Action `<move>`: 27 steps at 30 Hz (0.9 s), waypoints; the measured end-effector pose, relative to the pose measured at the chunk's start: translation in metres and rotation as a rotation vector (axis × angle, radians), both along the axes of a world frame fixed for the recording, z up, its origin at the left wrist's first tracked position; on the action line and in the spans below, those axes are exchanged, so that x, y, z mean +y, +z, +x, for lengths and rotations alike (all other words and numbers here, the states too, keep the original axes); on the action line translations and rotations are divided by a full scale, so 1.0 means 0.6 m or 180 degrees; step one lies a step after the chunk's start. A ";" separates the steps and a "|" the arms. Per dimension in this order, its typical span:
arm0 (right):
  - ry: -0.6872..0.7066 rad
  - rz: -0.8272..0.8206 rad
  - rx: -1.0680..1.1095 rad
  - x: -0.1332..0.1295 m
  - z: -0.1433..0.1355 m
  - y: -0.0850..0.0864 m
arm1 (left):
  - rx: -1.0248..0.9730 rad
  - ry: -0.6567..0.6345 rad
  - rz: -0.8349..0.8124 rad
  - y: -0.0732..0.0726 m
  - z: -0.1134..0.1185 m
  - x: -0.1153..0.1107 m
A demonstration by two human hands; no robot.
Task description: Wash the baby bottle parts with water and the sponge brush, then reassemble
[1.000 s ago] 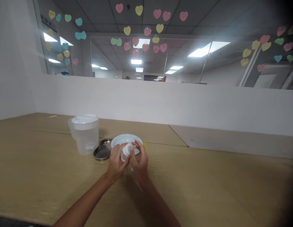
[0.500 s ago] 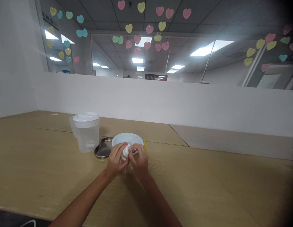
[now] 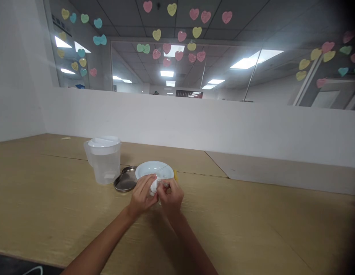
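You have two hands at work, both just on your side of the one shallow white bowl (image 3: pixel 151 167), which is the landmark here. Your forearms reach forward across the table (image 3: pixel 252 221) and draw together toward the bowl. Your left hand (image 3: pixel 141 194) slants inward, its fingers extended and close together over the far side of one white-topped container (image 3: pixel 153 187), its thumb on the near side; the grip is partly closed around that white top. Your right hand (image 3: pixel 172 196) is bent more tightly, thumb and fingertips pinched almost together on one small clear piece (image 3: pixel 166 185) beside the white top. Whether that piece touches the top, you cannot tell, because your fingers cover the spot.

The container sits between your hands, in front of the bowl and overlapping its near rim in the view; its lower part is mostly hidden.

Left of the bowl, at its edge, lies one metal dish (image 3: pixel 125 184). Farther left stands one translucent jug (image 3: pixel 107 164), upright, with a white lid. One yellow object (image 3: pixel 175 175) shows at the bowl's right edge. Well beyond the bowl to the left lies one pale scrap (image 3: pixel 65 138).
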State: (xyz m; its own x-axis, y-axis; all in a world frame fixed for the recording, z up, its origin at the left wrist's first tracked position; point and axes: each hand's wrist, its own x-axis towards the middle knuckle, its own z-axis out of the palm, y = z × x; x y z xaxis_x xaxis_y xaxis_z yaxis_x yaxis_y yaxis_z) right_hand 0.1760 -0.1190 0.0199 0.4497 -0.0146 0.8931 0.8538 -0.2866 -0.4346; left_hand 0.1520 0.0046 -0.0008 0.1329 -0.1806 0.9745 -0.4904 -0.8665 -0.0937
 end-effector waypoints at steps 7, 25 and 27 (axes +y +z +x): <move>0.0242 0.0615 0.0669 0.010 -0.010 0.006 | -0.0170 0.0074 0.0041 -0.001 -0.001 -0.005; 0.1345 -0.0303 0.0213 0.002 0.001 0.020 | -0.0073 -0.0205 -0.0387 -0.013 0.006 0.018; 0.1063 -0.0376 -0.0133 0.005 0.002 0.017 | -0.0089 -0.0219 -0.0349 -0.012 0.006 0.017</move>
